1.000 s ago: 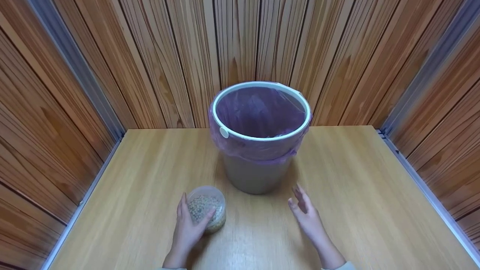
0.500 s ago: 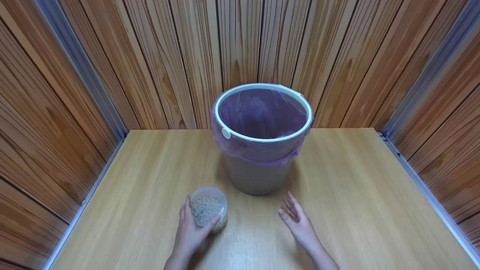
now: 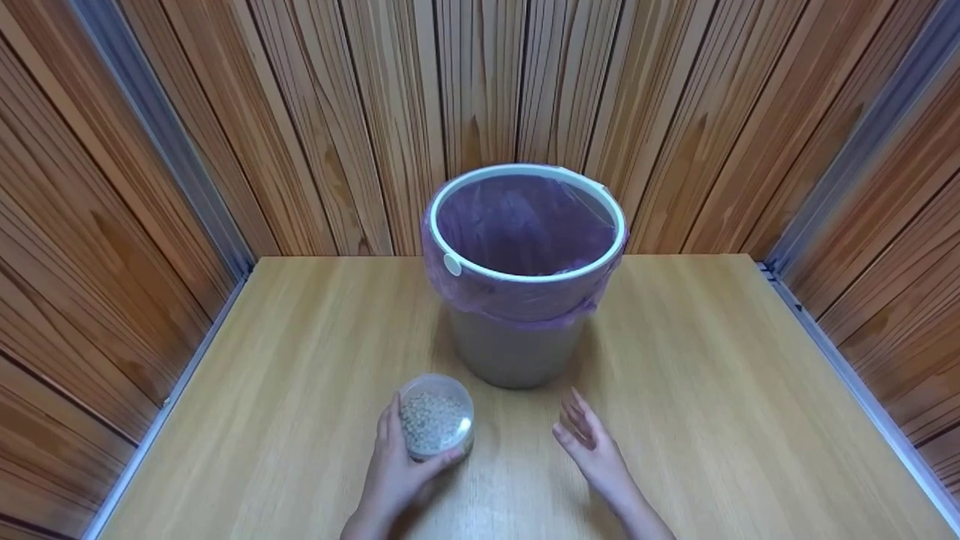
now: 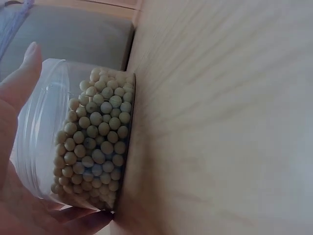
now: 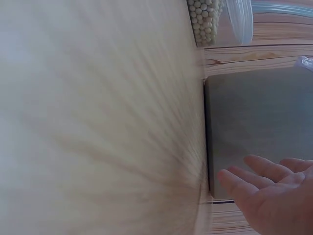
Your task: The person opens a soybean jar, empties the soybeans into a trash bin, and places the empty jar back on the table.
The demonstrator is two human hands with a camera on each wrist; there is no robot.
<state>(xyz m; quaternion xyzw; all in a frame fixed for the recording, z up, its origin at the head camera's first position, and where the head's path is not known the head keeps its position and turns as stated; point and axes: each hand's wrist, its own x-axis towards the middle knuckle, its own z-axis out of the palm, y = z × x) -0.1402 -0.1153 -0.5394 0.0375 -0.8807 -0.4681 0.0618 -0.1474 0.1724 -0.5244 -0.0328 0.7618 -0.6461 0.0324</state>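
In the head view my left hand (image 3: 397,469) grips the left and near side of a clear plastic jar (image 3: 435,416). The thumb lies along its near side and the other fingers along the left. Pale round dried peas or beans (image 4: 98,137) fill much of the jar in the left wrist view. Its base is at or just above the tabletop; I cannot tell which. My right hand (image 3: 596,450) is to the right of the jar, holding nothing, fingers spread and loosely bent. The right wrist view also shows this hand (image 5: 274,191), palm up-turned, before the bin.
Behind the hands stands a grey waste bin (image 3: 517,352) with a white rim (image 3: 525,279) and a purple bag (image 3: 517,304) lining it. The wooden tabletop (image 3: 322,322) is bounded by wood-panelled walls (image 3: 300,127) at the back and both sides.
My left hand has shifted the jar to the right, with the jar now more upright. My right hand has moved left and a little nearer, towards the jar.
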